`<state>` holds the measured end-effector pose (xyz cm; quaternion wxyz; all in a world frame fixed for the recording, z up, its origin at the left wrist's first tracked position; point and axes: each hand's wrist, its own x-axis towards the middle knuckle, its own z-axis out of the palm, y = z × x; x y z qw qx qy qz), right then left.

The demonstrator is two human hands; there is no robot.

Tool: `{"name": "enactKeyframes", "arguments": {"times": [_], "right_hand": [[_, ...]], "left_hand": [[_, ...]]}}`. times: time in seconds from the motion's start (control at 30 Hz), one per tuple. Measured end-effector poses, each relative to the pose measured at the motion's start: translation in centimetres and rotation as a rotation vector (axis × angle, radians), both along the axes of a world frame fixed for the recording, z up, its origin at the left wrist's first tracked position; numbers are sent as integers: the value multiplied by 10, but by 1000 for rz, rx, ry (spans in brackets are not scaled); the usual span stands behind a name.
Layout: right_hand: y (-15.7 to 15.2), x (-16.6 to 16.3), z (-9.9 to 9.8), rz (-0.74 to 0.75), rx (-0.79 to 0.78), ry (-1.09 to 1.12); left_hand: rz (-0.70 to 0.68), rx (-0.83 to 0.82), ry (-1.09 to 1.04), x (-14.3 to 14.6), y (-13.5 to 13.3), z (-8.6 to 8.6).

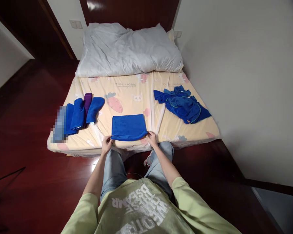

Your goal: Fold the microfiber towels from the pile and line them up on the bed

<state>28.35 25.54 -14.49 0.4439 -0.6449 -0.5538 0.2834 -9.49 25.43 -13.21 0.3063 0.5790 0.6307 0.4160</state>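
A blue towel (128, 125) lies flat on the bed in front of me, its near edge turned up into a narrow fold. My left hand (106, 144) pinches the near left corner of that fold. At the near right corner, my right hand (151, 139) grips the cloth between thumb and fingers. To the left lie several rolled or folded blue towels (77, 114), with a purple towel (87, 100) among them. A crumpled heap of blue cloths (183, 105) rests on the right side of the bed.
The bed (129, 91) has a cream sheet printed with carrots and rabbits. A white quilt or large pillow (129, 48) lies at its head. A pale wall (246, 81) stands on the right; dark red floor (34, 130) extends on the left.
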Motion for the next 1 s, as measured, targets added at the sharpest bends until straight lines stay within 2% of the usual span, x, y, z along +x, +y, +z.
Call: {"name": "enactKeyframes", "arguments": {"times": [0.23,0.33,0.67,1.0], "right_hand": [[-8,8,5,183,33,-54],[-8,11,3,209,19,-72],[-5,12,-2,21,15,85],[1,7,-10,-163,-2,83]], "left_hand": [[19,-19,-29,-1,1,-4],[13,-24,-49,-1,1,-4],[80,-28,-40,1,2,-2],[171,-36,24,9,6,2]]}}
